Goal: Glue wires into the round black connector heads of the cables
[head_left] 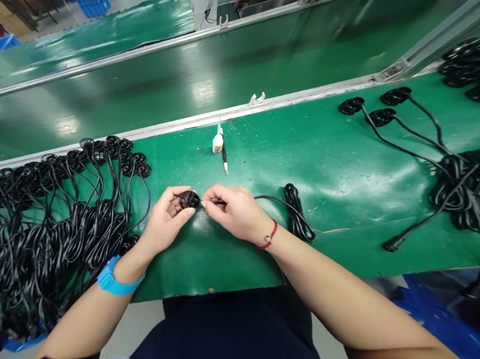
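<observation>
Over the green bench top [234, 266], my left hand [168, 217] has its fingers wrapped round a small round black fitting [189, 199]. My right hand [238, 212] pinches the black cable [219, 202] just to the right of that fitting. From behind my right hand the cable runs on to a tied black coil [298, 213] lying on the bench. A small white bottle [218, 143] with a pointed nozzle stands beyond my hands, beside a dark pen-like tool [225, 159] with a pale tip.
Many black cables with round ends [74, 234] cover the bench at the left. More coiled cables [459, 187] lie at the right, one with a connector [393, 243] towards me. A metal rail [178, 124] runs along the bench's far edge.
</observation>
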Tool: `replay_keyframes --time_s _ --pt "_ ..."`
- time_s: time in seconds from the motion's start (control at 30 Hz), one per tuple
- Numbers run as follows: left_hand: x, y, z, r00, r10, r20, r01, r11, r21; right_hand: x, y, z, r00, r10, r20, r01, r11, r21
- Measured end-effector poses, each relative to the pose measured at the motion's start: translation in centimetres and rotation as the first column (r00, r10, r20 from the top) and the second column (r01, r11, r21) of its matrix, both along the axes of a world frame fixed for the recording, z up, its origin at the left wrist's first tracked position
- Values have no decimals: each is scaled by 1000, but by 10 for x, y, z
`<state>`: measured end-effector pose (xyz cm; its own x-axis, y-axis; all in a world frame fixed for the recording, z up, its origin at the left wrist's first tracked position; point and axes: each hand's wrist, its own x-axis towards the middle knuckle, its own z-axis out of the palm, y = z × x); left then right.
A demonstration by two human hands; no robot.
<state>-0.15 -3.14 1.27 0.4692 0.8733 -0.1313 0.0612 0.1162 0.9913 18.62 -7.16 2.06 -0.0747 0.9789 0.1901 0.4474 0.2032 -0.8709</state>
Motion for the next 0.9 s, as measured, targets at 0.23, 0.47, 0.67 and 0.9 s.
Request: replay_keyframes --time_s 0.23,0.47,0.67,0.9 --pt "0 0 1 999 -7 -38 8 1000 19 0 2 4 994 2 -107 -21 984 -176" --pt "2 1 0 999 4 40 -2 999 -51 -3 1 5 997 -14 -82 1 988 -152" --pt "0 1 -2 999 17 39 -17 1000 -10 -4 1 3 992 0 -127 -20 988 -154" --pt "-2 0 -2 998 -6 -61 10 998 58 -7 0 -4 998 12 -60 -18 996 -91"
